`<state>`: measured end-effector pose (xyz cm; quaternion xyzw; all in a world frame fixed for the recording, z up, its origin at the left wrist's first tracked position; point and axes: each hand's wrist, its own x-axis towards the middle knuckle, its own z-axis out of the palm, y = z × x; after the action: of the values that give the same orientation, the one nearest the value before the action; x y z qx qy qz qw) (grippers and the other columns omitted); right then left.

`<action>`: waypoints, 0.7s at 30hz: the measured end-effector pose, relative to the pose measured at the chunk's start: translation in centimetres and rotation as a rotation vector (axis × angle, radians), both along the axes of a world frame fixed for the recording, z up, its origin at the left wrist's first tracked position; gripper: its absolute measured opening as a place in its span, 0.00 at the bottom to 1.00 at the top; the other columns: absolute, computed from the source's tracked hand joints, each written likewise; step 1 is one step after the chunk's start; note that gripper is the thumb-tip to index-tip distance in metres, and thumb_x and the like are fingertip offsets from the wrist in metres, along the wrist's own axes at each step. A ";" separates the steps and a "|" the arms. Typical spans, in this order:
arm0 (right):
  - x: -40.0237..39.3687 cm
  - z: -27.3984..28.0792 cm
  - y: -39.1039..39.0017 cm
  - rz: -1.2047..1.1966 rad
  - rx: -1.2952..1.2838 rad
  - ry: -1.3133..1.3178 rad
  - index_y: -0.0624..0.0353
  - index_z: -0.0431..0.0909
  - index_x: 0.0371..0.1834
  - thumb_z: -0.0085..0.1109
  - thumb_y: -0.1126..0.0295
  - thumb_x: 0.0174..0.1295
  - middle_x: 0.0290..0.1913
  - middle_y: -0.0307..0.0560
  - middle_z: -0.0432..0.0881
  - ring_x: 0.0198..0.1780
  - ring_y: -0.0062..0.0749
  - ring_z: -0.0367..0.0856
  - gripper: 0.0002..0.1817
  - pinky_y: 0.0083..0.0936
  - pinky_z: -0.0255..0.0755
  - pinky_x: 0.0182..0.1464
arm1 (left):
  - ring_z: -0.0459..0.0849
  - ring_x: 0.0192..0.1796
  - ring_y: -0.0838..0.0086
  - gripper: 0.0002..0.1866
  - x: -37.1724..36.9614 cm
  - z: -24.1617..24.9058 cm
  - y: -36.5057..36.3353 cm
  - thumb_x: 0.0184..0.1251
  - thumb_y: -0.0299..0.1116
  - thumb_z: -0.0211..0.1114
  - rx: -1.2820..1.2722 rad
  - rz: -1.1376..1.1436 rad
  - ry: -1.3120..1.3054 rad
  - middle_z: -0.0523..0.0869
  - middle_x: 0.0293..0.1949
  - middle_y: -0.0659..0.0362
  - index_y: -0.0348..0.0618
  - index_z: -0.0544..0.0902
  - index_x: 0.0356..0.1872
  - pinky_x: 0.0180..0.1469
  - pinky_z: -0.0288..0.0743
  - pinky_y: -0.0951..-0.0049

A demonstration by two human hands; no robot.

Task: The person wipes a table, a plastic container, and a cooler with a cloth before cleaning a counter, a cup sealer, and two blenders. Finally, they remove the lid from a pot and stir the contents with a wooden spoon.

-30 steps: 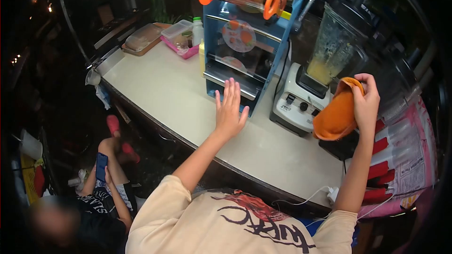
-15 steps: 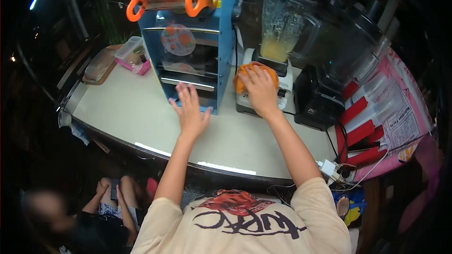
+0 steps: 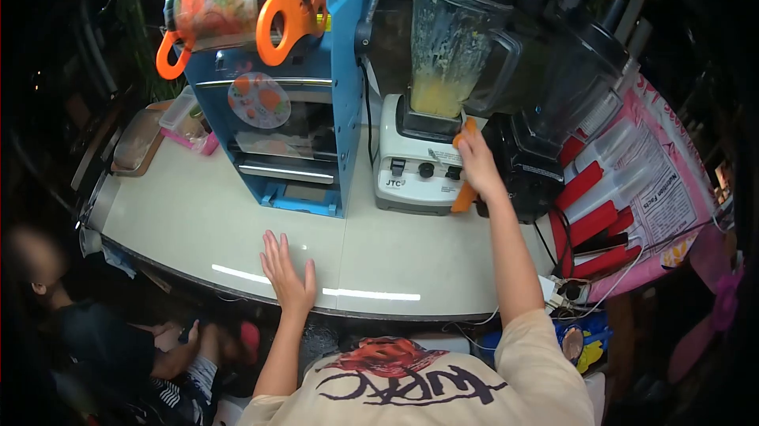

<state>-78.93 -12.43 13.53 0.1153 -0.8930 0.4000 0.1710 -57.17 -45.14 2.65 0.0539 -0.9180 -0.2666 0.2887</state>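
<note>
An orange cloth [image 3: 465, 198] is gripped in my right hand [image 3: 479, 163], pressed against the right side of the white blender base [image 3: 417, 159], between it and the black blender base [image 3: 524, 169]. On the white base stands a jug [image 3: 447, 47] with yellow residue at its bottom. My left hand [image 3: 288, 274] is over the counter's front part, fingers spread, holding nothing. Beyond it stands the blue cup-sealing machine [image 3: 344, 94], with a roll of printed film [image 3: 225, 3] between orange holders.
At the back left are a pink container [image 3: 190, 122] and a clear-lidded tray [image 3: 138, 141]. Red holders with plastic cups [image 3: 601, 197] stand at the right, beside cables and a plug [image 3: 553, 293]. A person [image 3: 103, 339] sits below at the left.
My right hand has moved with the cloth from the white base's top to its right side. My left hand has drawn back from the blue machine toward the front edge. The view has shifted.
</note>
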 end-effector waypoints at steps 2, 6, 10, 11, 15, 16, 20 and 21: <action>-4.2 0.4 0.6 0.093 -0.140 -0.120 0.65 0.73 0.57 0.43 0.65 0.69 0.61 0.58 0.72 0.61 0.44 0.70 0.19 0.30 0.62 0.61 | 0.46 0.75 0.49 0.37 0.2 -0.1 0.0 0.58 0.33 0.58 0.000 -0.014 -0.007 0.51 0.72 0.40 0.36 0.56 0.69 0.71 0.35 0.45; -10.0 2.1 0.5 0.091 -0.257 -0.275 0.64 0.74 0.55 0.41 0.63 0.68 0.54 0.53 0.78 0.54 0.39 0.74 0.20 0.31 0.67 0.55 | 0.49 0.75 0.50 0.35 -0.2 -0.1 0.1 0.59 0.32 0.57 -0.017 0.001 -0.016 0.53 0.72 0.41 0.37 0.58 0.69 0.71 0.38 0.47; -11.6 1.2 0.8 0.066 -0.266 -0.306 0.62 0.74 0.56 0.41 0.62 0.68 0.51 0.53 0.80 0.50 0.42 0.78 0.21 0.32 0.69 0.51 | 0.49 0.75 0.51 0.34 -0.1 -0.3 0.0 0.60 0.31 0.57 -0.013 0.032 -0.030 0.54 0.72 0.42 0.37 0.59 0.68 0.71 0.39 0.48; -10.9 0.8 0.9 0.017 -0.211 -0.258 0.61 0.74 0.57 0.41 0.63 0.68 0.50 0.54 0.80 0.49 0.42 0.78 0.20 0.32 0.69 0.51 | 0.49 0.75 0.51 0.34 0.0 -0.4 -0.1 0.60 0.31 0.57 -0.014 0.030 -0.029 0.54 0.72 0.43 0.37 0.59 0.68 0.71 0.39 0.48; -2.1 1.3 0.4 0.008 0.016 -0.061 0.62 0.70 0.60 0.42 0.68 0.67 0.56 0.63 0.74 0.57 0.54 0.72 0.20 0.34 0.65 0.59 | 0.49 0.74 0.50 0.34 0.1 -0.5 -0.1 0.60 0.31 0.57 -0.013 0.009 -0.036 0.54 0.72 0.42 0.37 0.59 0.68 0.71 0.38 0.46; 0.6 1.6 -0.3 -0.024 0.044 -0.096 0.64 0.69 0.60 0.43 0.71 0.66 0.59 0.65 0.71 0.62 0.59 0.67 0.20 0.35 0.62 0.63 | 0.49 0.74 0.50 0.34 0.0 -0.4 0.0 0.60 0.32 0.58 -0.016 -0.002 -0.041 0.53 0.71 0.41 0.37 0.59 0.68 0.71 0.38 0.45; 8.8 1.1 -5.8 -0.055 0.512 0.233 0.71 0.70 0.58 0.46 0.73 0.61 0.62 0.66 0.69 0.68 0.57 0.62 0.22 0.44 0.52 0.70 | 0.49 0.74 0.50 0.33 0.1 -0.3 -0.3 0.60 0.31 0.58 -0.032 0.003 -0.059 0.54 0.72 0.42 0.37 0.59 0.68 0.71 0.37 0.44; 8.8 0.8 -7.3 0.008 0.554 0.289 0.71 0.70 0.58 0.45 0.73 0.61 0.62 0.66 0.69 0.68 0.56 0.62 0.22 0.45 0.50 0.71 | 0.49 0.74 0.50 0.33 0.0 -0.3 -0.2 0.60 0.31 0.58 -0.029 0.010 -0.057 0.54 0.72 0.42 0.37 0.60 0.68 0.71 0.37 0.44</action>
<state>-70.11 -19.72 14.33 0.2169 -0.9340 0.1214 0.2565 -57.13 -45.39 2.33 0.0619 -0.9293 -0.2502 0.2644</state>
